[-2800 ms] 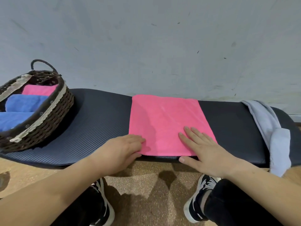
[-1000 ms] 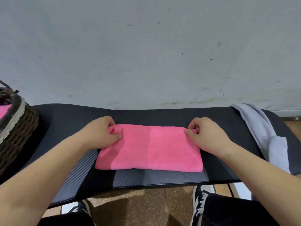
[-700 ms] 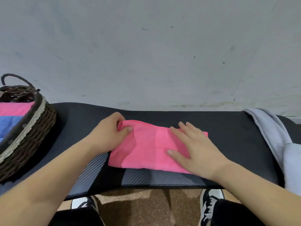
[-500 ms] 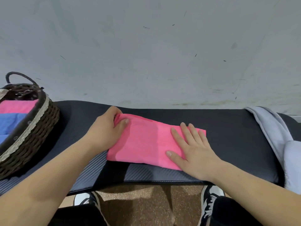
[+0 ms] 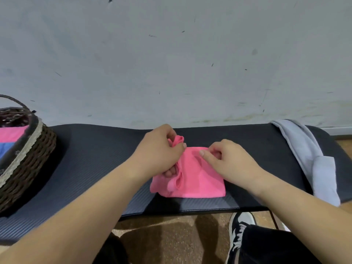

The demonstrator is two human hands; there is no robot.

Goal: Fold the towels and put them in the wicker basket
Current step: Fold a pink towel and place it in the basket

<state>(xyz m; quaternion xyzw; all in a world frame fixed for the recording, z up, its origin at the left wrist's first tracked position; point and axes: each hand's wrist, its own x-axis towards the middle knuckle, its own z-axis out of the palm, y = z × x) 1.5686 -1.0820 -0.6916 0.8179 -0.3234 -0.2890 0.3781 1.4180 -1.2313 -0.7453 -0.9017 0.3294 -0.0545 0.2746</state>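
**Both hands closed on the pink towel, basket off to the left**

The left hand (image 5: 160, 151) is curled tight around the bunched left end of the pink towel (image 5: 192, 178), thumb and fingers pinching a raised fold at the far corner while the lower fingers tuck under a loose roll of cloth. The right hand (image 5: 228, 159) is also closed, its fingertips nipping the towel's far edge just right of the left hand, so the two hands sit close together over the far side of the bundle.

The towel lies directly under and in front of both hands, on the dark padded counter (image 5: 95, 159), close to its near edge. It is now a compact, nearly square packet, tidy along its right and near sides but rumpled on the left where the cloth is gathered.

The wicker basket (image 5: 28, 161) stands well apart to the left on the same counter, with pink and blue towels (image 5: 9, 138) already inside. The left hand is the nearer one to it, so the carry would likely run leftward along the counter's long axis. A grey cloth (image 5: 312, 155) drapes over the counter's right end, near the right forearm but clear of the pink towel.
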